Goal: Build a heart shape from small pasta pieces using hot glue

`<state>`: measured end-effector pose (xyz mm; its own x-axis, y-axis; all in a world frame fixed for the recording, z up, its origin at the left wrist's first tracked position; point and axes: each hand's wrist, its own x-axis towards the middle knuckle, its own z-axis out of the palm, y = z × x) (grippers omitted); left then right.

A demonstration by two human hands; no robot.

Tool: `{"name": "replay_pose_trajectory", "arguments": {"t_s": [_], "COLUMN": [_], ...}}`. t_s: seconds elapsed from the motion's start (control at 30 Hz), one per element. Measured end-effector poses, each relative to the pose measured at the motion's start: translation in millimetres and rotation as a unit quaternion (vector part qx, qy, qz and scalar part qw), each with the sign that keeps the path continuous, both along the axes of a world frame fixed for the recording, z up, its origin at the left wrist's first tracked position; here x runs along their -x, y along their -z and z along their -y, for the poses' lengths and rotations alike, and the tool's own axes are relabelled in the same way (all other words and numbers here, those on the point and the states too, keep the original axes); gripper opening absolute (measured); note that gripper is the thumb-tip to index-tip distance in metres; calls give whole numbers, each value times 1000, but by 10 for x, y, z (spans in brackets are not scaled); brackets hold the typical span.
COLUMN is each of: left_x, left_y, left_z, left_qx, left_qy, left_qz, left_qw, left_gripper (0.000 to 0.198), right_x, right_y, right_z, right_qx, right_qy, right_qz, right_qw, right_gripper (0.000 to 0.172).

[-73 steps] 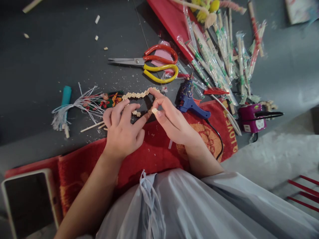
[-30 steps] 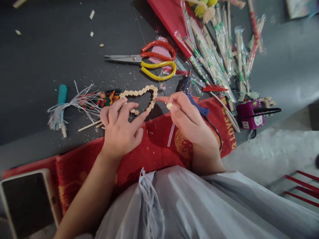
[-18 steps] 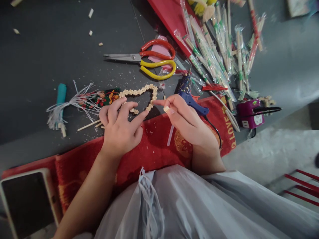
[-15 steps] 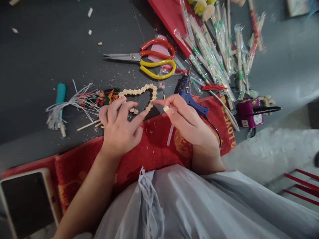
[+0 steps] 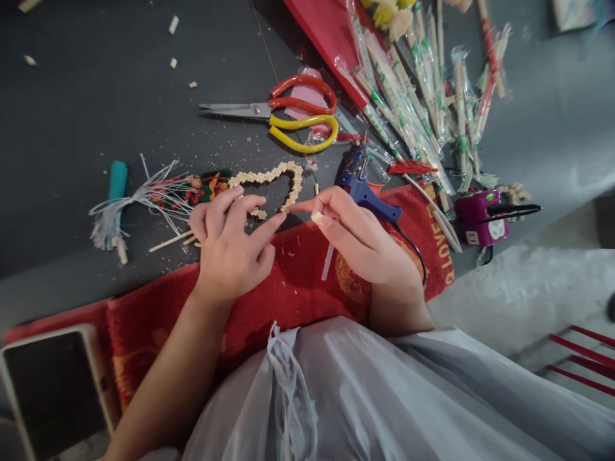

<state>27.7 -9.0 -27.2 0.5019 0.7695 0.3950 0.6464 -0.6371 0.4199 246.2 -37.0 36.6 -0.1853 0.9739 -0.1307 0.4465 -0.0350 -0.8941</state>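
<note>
Closest in is the grey garment on the lap, with a dark-screened phone off to the left. Next comes a red towel along the table edge. The left hand is over that edge, fingers spread, tips at the beaded outline, which lies on the dark table just past the towel. The right hand is pinching 1 small pale piece, index finger stretched out to the outline's right side. Can't tell what that piece is, too small. Blue glue gun sits right behind the right hand, purple plug block further right. Beyond the outline are scissors with 2 handles, 1 orange-red and 1 yellow, then a heap of wrapped chopsticks next to a red sheet.
</note>
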Motion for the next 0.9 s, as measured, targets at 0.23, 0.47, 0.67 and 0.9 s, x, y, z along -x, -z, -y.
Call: {"name": "replay_pose_trajectory", "arguments": {"t_s": [0.23, 0.47, 0.67, 0.9], "left_x": [29, 6, -10, 32], "left_y": [-2, -25, -22, 8], "left_z": [-28, -38, -54, -39], "left_qx": [27, 90, 154, 130], "left_qy": [-102, -118, -117, -122], "left_qz": [55, -10, 2, -5], "left_qw": [993, 989, 981, 984], "left_gripper": [45, 31, 26, 28], "right_x": [25, 212, 388, 453], "right_y": [39, 293, 399, 383], "right_z": [-25, -74, -107, -136], "right_qx": [-33, -160, -143, -92], "right_qy": [7, 1, -6, -20], "right_qz": [21, 162, 282, 327], "right_qw": [999, 974, 949, 940], "right_gripper": [15, 11, 22, 27]}}
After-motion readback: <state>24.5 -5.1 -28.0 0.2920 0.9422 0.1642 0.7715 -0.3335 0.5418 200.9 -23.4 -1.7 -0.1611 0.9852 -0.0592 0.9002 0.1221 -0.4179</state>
